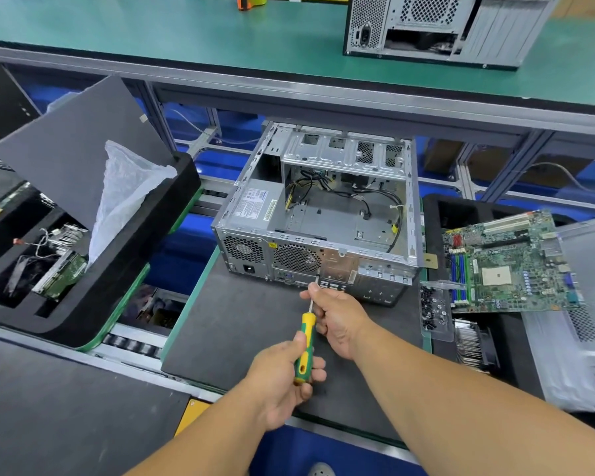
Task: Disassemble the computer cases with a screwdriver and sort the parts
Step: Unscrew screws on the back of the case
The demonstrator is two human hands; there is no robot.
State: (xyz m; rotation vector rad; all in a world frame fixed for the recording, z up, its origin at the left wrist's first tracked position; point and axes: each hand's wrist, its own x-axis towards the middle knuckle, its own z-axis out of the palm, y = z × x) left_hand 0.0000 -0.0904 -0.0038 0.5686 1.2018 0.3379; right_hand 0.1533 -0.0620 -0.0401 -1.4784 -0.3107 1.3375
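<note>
Green-yellow screwdriver (304, 345) gripped by left hand (282, 376), right hand (337, 319) fingers pinching shaft, labels unreadable

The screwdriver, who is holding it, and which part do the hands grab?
Both hands hold the screwdriver. The left hand grips its green-and-yellow handle; the right hand pinches the metal shaft near the computer case.

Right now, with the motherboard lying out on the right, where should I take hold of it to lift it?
Grip the motherboard by its bare near-left edge, coming from the left beside the open computer case. It lies flat, component side up, so pinch the rim with the fingers, clear of the socket and slots.
</note>
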